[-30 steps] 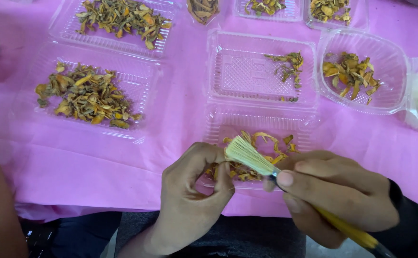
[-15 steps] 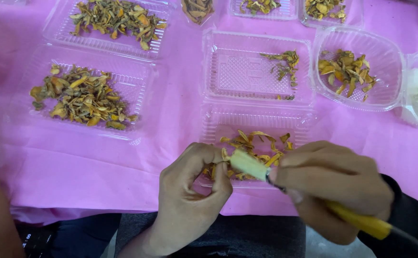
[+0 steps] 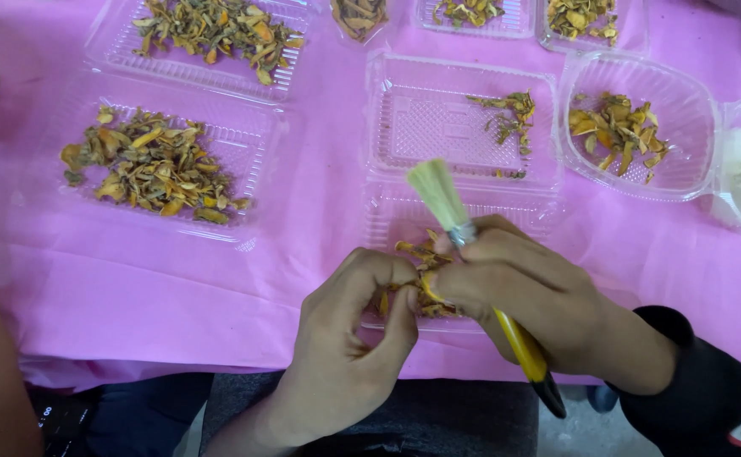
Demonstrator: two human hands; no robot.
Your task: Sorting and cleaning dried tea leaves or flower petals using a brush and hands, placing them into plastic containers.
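The right hand (image 3: pixel 527 292) is closed around a yellow-handled paintbrush (image 3: pixel 472 254), its pale bristles tilted up and away over an open clear clamshell container (image 3: pixel 464 135) on the pink tablecloth (image 3: pixel 133 288). The left hand (image 3: pixel 353 330) is curled, thumb and fingertips pinched together on a small orange dried piece (image 3: pixel 425 288) (partly hidden between the two hands), held just above the container's near half. More clear trays of dried orange-brown pieces (image 3: pixel 154 165) lie well apart, to the left and along the far edge.
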